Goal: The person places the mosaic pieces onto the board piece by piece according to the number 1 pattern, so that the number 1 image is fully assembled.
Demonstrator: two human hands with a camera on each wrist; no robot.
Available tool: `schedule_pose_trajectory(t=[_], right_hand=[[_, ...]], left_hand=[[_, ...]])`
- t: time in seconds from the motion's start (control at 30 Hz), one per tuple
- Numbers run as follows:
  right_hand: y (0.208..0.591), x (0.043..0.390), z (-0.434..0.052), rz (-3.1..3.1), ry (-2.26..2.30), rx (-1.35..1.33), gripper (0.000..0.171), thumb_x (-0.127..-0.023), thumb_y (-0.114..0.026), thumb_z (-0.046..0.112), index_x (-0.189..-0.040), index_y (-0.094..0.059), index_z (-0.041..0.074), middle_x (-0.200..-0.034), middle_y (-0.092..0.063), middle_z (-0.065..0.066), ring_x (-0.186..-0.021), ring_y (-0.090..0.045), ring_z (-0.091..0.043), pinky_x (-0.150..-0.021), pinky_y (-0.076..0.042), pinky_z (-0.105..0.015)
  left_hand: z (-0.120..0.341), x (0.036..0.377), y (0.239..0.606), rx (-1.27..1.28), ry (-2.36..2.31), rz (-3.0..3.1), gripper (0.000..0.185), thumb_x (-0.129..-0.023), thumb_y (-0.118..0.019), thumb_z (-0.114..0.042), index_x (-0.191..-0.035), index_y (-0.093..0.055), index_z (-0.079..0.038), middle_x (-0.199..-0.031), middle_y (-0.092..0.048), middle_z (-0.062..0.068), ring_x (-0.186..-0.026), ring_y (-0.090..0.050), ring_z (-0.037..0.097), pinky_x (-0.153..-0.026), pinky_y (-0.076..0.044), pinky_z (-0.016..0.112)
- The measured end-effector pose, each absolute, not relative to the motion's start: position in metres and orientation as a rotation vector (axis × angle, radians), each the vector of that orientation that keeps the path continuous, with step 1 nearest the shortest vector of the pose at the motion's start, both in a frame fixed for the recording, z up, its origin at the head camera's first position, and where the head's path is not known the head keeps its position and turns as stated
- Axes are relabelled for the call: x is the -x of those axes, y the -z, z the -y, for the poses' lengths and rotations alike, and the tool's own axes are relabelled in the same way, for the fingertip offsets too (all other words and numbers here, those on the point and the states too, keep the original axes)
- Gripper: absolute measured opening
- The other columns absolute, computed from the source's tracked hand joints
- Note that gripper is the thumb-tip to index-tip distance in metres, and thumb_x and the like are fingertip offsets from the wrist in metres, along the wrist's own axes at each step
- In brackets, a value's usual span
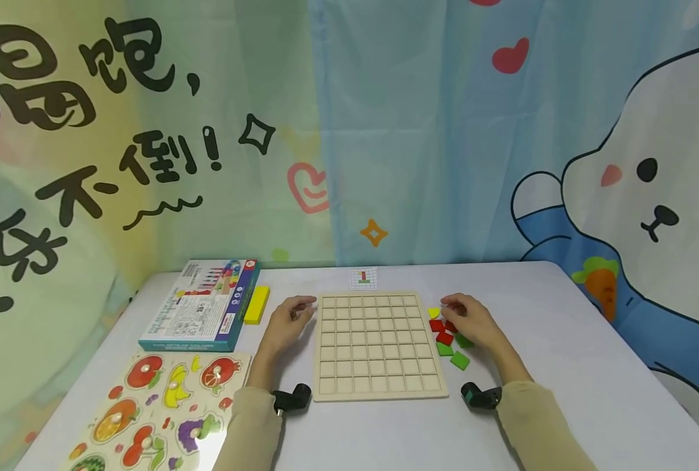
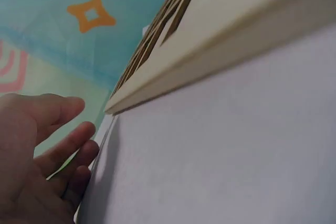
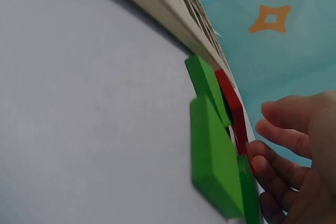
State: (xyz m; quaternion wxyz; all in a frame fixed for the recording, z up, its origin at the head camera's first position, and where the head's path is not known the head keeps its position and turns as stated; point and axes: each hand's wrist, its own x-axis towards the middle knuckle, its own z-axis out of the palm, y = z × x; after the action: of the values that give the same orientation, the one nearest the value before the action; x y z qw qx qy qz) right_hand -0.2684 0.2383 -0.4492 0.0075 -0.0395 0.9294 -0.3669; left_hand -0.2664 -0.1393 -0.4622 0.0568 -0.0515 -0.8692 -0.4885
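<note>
— Two hands flank the wooden grid board (image 1: 378, 345); what's in them?
— Left hand (image 1: 287, 325) lies relaxed, empty, beside its left edge. Right hand (image 1: 471, 320), fingers loosely bent, touches the red tiles (image 1: 441, 331); green tiles (image 1: 454, 354) nearby.

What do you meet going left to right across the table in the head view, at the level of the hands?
Game box → yellow block → left hand → wooden grid board → red and green tiles, with the right hand resting over them.
</note>
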Motion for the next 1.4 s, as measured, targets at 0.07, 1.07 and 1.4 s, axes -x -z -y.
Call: schedule_pose_trajectory(t=[0.07,1.07,1.4], right_hand=[[0.449,0.268,-0.238,-2.916,1.148,0.137,0.036,-0.095,-0.053,0.023,-0.123,-0.055,0.002,-0.116,-0.055,-0.020,-0.102,-0.052,-0.030,-0.090,-0.044,-0.045],[0.447,0.266,-0.224,-3.050,0.991,0.075,0.026,-0.088,-0.060,0.025,-0.106,-0.063,0.006,-0.116,-0.049,-0.022,-0.100,-0.048,-0.032,-0.085,-0.032,-0.052],[0.451,0.267,-0.227,-3.012,1.123,0.174,0.019,-0.088,-0.063,0.016,-0.102,-0.056,0.005,-0.092,-0.060,-0.011,-0.084,-0.054,-0.021,-0.072,-0.042,-0.030]], left_hand=[[0.137,0.266,0.464,0.132,1.502,2.624,0.028,-0.093,-0.058,-0.019,-0.120,-0.063,-0.012,-0.121,-0.060,0.011,-0.113,-0.056,0.025,-0.101,-0.043,0.043],[0.134,0.263,0.472,0.279,1.266,2.683,0.021,-0.086,-0.069,-0.022,-0.106,-0.072,-0.021,-0.129,-0.061,-0.002,-0.128,-0.045,0.025,-0.108,-0.030,0.050],[0.133,0.264,0.474,0.265,1.254,2.688,0.019,-0.084,-0.070,-0.019,-0.103,-0.073,-0.020,-0.126,-0.063,-0.001,-0.125,-0.047,0.025,-0.108,-0.030,0.050]])
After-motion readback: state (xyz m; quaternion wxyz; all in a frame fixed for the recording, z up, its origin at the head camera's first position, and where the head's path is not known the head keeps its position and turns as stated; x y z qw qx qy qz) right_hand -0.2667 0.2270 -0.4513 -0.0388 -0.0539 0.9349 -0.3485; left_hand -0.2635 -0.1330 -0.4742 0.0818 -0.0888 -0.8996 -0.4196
